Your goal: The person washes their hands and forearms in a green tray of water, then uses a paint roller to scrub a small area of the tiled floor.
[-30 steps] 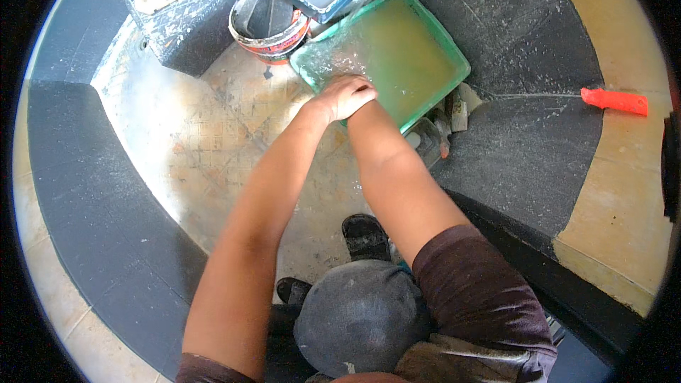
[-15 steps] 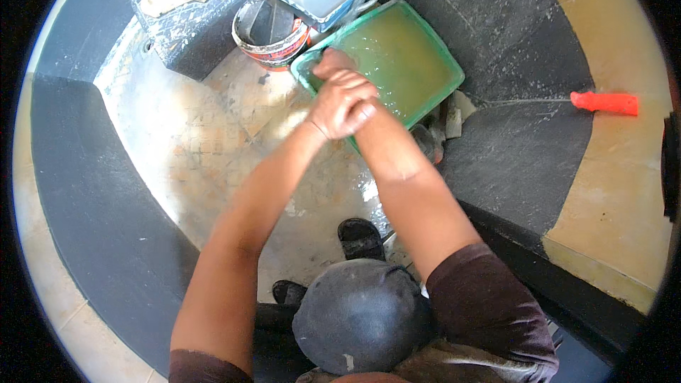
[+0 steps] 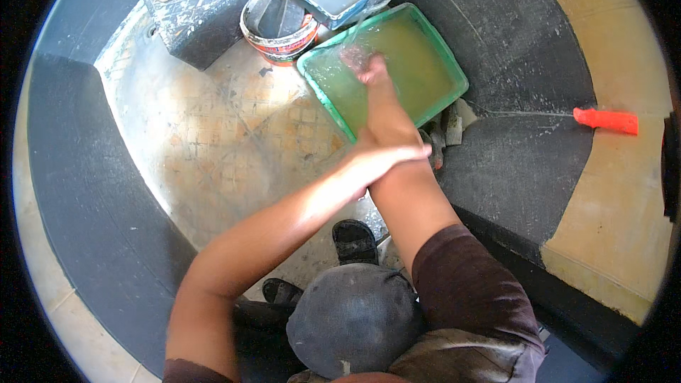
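Observation:
My left hand is wrapped round my right forearm just below the elbow, its thumb and fingers on either side of the wet skin. My right hand reaches over a green rectangular basin of murky yellow-green water. Splashing water and blur cover its fingers, so I cannot make out their pose or whether anything is in them. A clear streak, seemingly water, runs down toward that hand from the tray beyond the basin.
A dark tray holding greyish liquid stands beyond the basin, beside a paint-smeared bucket and a dark block. A red-handled tool lies on the right-hand ledge. Small pieces sit by the basin's right corner. Wet tiles spread leftward.
My left hand has slid from the right wrist up to just below the elbow. The right hand has shifted from the basin's left edge farther over the water, where splashes show.

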{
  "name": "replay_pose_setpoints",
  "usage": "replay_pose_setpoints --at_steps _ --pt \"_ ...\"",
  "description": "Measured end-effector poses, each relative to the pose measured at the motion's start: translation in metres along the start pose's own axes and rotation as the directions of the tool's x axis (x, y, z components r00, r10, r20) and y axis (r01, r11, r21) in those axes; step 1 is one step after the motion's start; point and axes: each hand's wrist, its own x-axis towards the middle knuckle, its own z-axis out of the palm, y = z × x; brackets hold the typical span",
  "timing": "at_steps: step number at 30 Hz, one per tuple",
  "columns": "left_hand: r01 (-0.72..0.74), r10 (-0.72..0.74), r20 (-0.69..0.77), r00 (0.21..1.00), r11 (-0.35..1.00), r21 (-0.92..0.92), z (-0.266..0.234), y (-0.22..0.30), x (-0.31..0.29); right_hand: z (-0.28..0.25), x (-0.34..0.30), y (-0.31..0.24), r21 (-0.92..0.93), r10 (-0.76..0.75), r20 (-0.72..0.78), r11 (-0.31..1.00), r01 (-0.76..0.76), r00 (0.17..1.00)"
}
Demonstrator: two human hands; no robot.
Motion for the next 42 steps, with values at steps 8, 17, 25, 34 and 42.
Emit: replay_pose_setpoints --at_steps 8,17,25,34,42 --pt "0.292 -0.226 0.244 0.943 0.913 -0.283 0.001 -0.004 0.019 -0.01 -0.004 -0.01 0.097 -0.295 0.2 0.955 0.281 0.934" --pt "-0.229 0.159 -0.183 0.97 0.849 -0.476 -0.049 0.01 0.149 0.071 -0.081 0.011 0.428 -0.182 0.069 0.893 0.136 0.981" --pt "-0.235 0.154 -0.198 0.968 0.833 -0.501 -0.013 0.04 0.107 0.09 -0.137 -0.01 0.119 -0.295 0.281 0.955 0.272 0.913" --pt "-0.671 0.558 -0.372 0.741 0.608 -0.425 -0.197 -0.052 0.175 0.147 -0.259 0.108 -0.701 -0.185 0.709 -0.281 0.655 0.68" --pt "-0.013 0.15 -0.524 0.839 0.967 0.255 -0.246 0.045 0.008 0.142 -0.233 0.045 -0.505 -0.057 0.782 -0.642 0.577 0.621"
